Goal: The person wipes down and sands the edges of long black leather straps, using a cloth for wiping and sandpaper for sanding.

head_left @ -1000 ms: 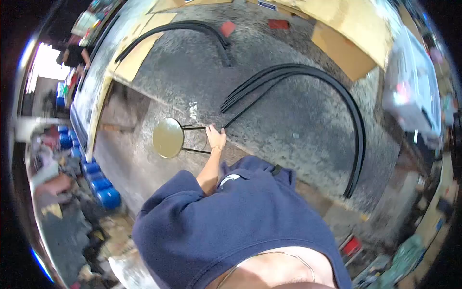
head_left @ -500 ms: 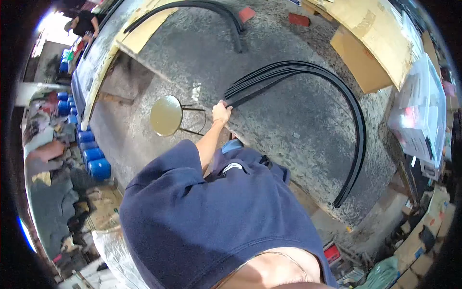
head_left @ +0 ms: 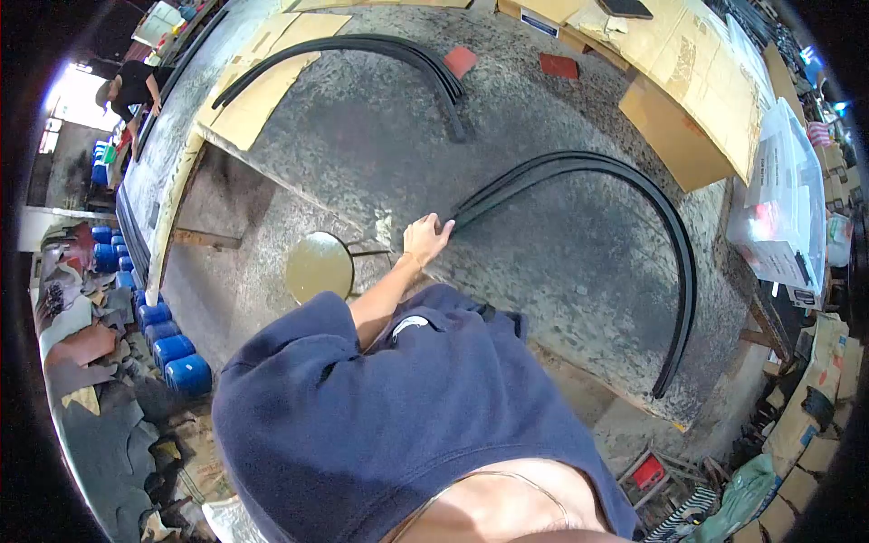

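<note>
My left hand is closed at the near left end of a bundle of long black strips, with thumb and fingers at the strip ends. From there the bundle curves right and down across a dark, worn tabletop. One strip runs slightly apart from the others near my hand. My right hand is out of sight. Farther back lies a second curved black bundle, partly on flat cardboard.
A round stool stands by the table's near edge. Two red pieces lie at the back. At right are a cardboard box and a clear plastic bin. Blue containers line the left, where another person bends over.
The view has shifted. My left hand has moved onto the bundle's end, and the strip that stood apart now lies closer to the others. The other person leans lower.
</note>
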{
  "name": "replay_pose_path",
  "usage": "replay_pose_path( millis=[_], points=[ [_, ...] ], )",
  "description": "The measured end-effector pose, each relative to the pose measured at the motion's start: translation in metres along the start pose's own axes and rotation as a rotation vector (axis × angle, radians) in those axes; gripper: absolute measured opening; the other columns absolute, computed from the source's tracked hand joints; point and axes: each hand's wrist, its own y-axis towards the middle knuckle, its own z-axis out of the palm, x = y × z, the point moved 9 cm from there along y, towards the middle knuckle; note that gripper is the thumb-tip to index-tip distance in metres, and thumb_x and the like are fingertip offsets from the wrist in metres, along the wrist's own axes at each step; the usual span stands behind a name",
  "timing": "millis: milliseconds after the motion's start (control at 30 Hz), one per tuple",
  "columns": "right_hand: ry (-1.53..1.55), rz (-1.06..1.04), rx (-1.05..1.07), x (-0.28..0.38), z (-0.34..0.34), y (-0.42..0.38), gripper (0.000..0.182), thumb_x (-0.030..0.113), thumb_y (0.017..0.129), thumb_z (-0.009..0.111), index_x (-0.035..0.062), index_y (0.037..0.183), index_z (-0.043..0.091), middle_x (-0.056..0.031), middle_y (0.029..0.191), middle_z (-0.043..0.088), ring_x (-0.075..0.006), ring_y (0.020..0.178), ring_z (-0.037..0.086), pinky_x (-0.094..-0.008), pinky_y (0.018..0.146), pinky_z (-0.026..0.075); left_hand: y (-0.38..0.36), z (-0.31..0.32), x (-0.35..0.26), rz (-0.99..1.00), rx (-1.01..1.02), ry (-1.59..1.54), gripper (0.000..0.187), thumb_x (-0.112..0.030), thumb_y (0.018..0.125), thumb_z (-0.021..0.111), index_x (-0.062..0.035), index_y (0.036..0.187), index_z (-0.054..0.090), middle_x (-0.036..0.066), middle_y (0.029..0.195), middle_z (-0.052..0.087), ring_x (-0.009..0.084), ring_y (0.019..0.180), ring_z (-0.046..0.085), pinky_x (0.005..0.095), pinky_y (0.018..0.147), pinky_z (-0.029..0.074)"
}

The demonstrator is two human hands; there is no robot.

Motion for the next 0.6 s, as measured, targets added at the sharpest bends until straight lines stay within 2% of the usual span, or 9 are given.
replay_pose_path(
  millis=[100, 167, 233, 300, 333, 400, 533, 567, 600],
  points=[
    [0.001, 0.011, 0.025, 0.026, 0.009, -0.019, 0.039, 0.035, 0.086, 0.053, 0.0028, 0.106, 0.06, -0.0236, 0.105, 0.061, -0.0403, 0.096, 0.058, -0.0445, 0.08, 0.046, 0.043, -0.005, 0.035, -0.105, -0.087, -0.058, 0.028, -0.03, 0.083, 0.059, -0.0037, 0.073, 0.055, 0.018, 0.071, 0.062, 0.0394, 0.07, 0.061, 0.048, 0.064, 0.048],
    [-0.011, 0.01, 0.033, 0.039, 0.005, -0.025, 0.039, 0.035, 0.086, 0.053, 0.0027, 0.106, 0.06, -0.0238, 0.104, 0.061, -0.0403, 0.096, 0.059, -0.0446, 0.08, 0.047, 0.083, -0.007, 0.036, -0.08, -0.129, -0.113, 0.024, -0.026, 0.083, 0.058, -0.003, 0.077, 0.056, 0.02, 0.073, 0.063, 0.0405, 0.073, 0.061, 0.0491, 0.065, 0.048],
    [-0.02, 0.004, 0.032, 0.054, 0.0, -0.022, 0.039, 0.035, 0.086, 0.053, 0.0025, 0.106, 0.06, -0.0239, 0.104, 0.061, -0.0403, 0.096, 0.059, -0.0446, 0.08, 0.047, 0.131, 0.011, 0.04, -0.111, -0.068, -0.161, 0.024, -0.027, 0.083, 0.058, -0.0028, 0.085, 0.057, 0.021, 0.082, 0.064, 0.0401, 0.082, 0.061, 0.0481, 0.072, 0.048],
    [-0.039, 0.004, 0.033, 0.068, -0.011, -0.022, 0.039, 0.035, 0.086, 0.053, 0.0023, 0.105, 0.06, -0.024, 0.104, 0.061, -0.0402, 0.095, 0.059, -0.0446, 0.08, 0.047, 0.17, 0.041, 0.039, -0.189, 0.111, -0.226, 0.035, -0.032, 0.082, 0.06, -0.0038, 0.103, 0.057, 0.022, 0.099, 0.063, 0.0379, 0.099, 0.059, 0.0453, 0.084, 0.046],
    [-0.046, 0.008, 0.033, 0.075, -0.014, -0.023, 0.039, 0.035, 0.086, 0.053, 0.0023, 0.105, 0.061, -0.0241, 0.104, 0.061, -0.0402, 0.095, 0.059, -0.0446, 0.08, 0.047, 0.186, 0.049, 0.035, -0.18, 0.118, -0.242, 0.035, -0.032, 0.082, 0.06, -0.0038, 0.103, 0.057, 0.022, 0.099, 0.063, 0.0379, 0.099, 0.059, 0.0453, 0.084, 0.046],
    [-0.055, 0.006, 0.026, 0.089, -0.022, -0.016, 0.039, 0.035, 0.086, 0.053, 0.0021, 0.105, 0.061, -0.0242, 0.103, 0.061, -0.0402, 0.095, 0.059, -0.0446, 0.08, 0.047, 0.214, 0.068, 0.042, -0.42, 0.167, -0.322, 0.052, -0.039, 0.081, 0.061, -0.0051, 0.119, 0.051, 0.022, 0.114, 0.058, 0.0356, 0.112, 0.053, 0.0425, 0.093, 0.043],
    [-0.068, 0.007, 0.026, 0.108, -0.036, -0.008, 0.039, 0.035, 0.086, 0.052, 0.0018, 0.104, 0.061, -0.0245, 0.103, 0.061, -0.0402, 0.095, 0.059, -0.0446, 0.08, 0.047, 0.25, 0.104, 0.054, -0.548, 0.283, -0.324, 0.059, -0.043, 0.079, 0.063, -0.0055, 0.122, 0.049, 0.022, 0.121, 0.054, 0.0341, 0.117, 0.05, 0.0426, 0.097, 0.041],
    [-0.07, 0.011, 0.032, 0.117, -0.036, -0.008, 0.039, 0.035, 0.086, 0.052, 0.0017, 0.104, 0.061, -0.0245, 0.102, 0.061, -0.0402, 0.095, 0.059, -0.0446, 0.08, 0.047, 0.258, 0.113, 0.062, -0.513, 0.259, -0.324, 0.055, -0.038, 0.079, 0.066, -0.0055, 0.12, 0.05, 0.02, 0.111, 0.061, 0.0323, 0.101, 0.061, 0.0398, 0.086, 0.049],
    [-0.074, 0.014, 0.04, 0.121, -0.036, -0.011, 0.039, 0.035, 0.086, 0.052, 0.0016, 0.104, 0.061, -0.0246, 0.102, 0.061, -0.0402, 0.095, 0.059, -0.0447, 0.08, 0.047, 0.255, 0.105, 0.055, -0.533, 0.262, -0.428, 0.05, -0.032, 0.079, 0.068, -0.0049, 0.118, 0.052, 0.018, 0.102, 0.064, 0.0291, 0.087, 0.065, 0.0369, 0.074, 0.052]
  ],
)
